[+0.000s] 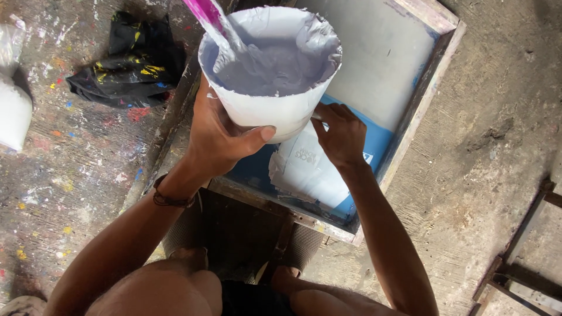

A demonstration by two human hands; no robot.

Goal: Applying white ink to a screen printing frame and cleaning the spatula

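Above the screen frame (421, 88), left grip (219, 131) holds paint bucket (269, 70).

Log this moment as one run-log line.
left hand: grips white paint tub | right hand: on tub's lower side | tub: above wooden screen frame, stick inside

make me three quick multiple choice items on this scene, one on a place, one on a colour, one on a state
1. Where does the dark crumpled cloth lie?
A. on the floor left of the wooden frame
B. inside the frame
C. in the bucket

2. What colour is the paint in the white bucket?
A. red
B. pale lilac-grey
C. green

3. How is the bucket held?
A. standing alone on the floor
B. hanging from a hook
C. gripped by the left hand, right hand touching it

Answers: 1 A, the cloth lies on spattered concrete; 2 B, the paint looks pale; 3 C, fingers wrap its wall.
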